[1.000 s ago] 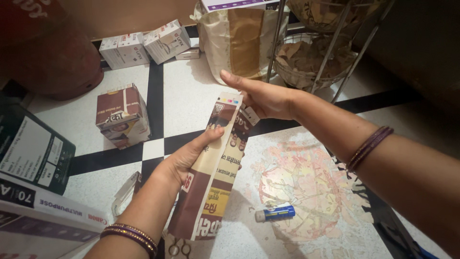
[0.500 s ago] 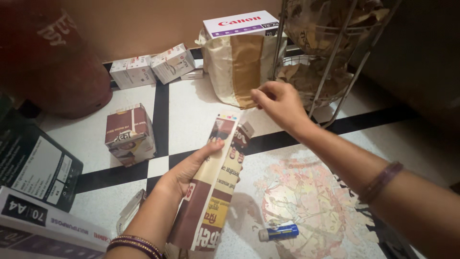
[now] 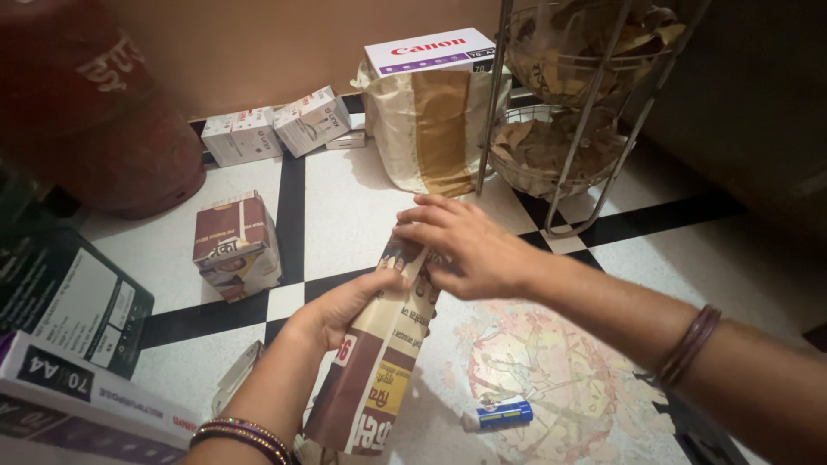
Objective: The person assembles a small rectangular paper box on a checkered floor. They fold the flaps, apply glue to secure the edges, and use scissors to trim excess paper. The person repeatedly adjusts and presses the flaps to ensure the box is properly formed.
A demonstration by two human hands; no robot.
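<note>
A long folded paper bag (image 3: 375,375) made of brown, cream and yellow printed paper stands tilted over the tiled floor. My left hand (image 3: 340,306) grips its left edge at mid height, thumb across the front. My right hand (image 3: 461,245) presses down on the bag's top end, fingers curled over the upper edge and hiding it. A blue and white glue stick (image 3: 498,417) lies on the floor to the right of the bag, below my right forearm.
A finished brown paper bag (image 3: 234,244) stands at the left. Reams of paper (image 3: 73,392) lie at the lower left. White small boxes (image 3: 276,127), a cloth sack (image 3: 431,129) with a box on top, a wire rack (image 3: 564,112) of dry leaves and a red gas cylinder (image 3: 95,120) line the back.
My right hand, which hovered off the bag half a second ago, has come down and closed over the bag's top end. The left hand has kept its grip.
</note>
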